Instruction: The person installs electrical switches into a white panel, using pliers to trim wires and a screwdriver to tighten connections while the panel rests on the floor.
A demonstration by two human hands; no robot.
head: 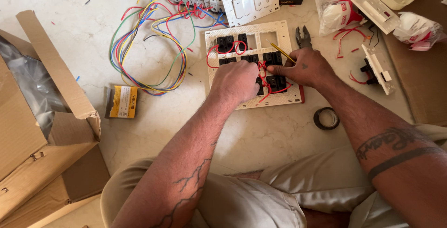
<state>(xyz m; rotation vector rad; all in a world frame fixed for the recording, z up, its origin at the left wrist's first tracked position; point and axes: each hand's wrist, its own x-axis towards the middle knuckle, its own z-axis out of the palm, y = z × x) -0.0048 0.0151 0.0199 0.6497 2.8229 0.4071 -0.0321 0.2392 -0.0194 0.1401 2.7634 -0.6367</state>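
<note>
Pressing down on the white switch plate (288, 95), the left hand (237, 81) is curled shut over black modules (272, 59) — the right hand (307, 67) is pinching a yellow screwdriver (281, 51).

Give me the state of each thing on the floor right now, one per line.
Left hand: fist pressed on the plate.
Right hand: gripping a screwdriver, tip down at a module.
Switch plate: face down, red jumpers fitted, some slots unfilled.
Pliers: lying untouched.
Tape roll: flat, untouched.
Wire bundle: loose, coiled.
Carton: open.
</note>
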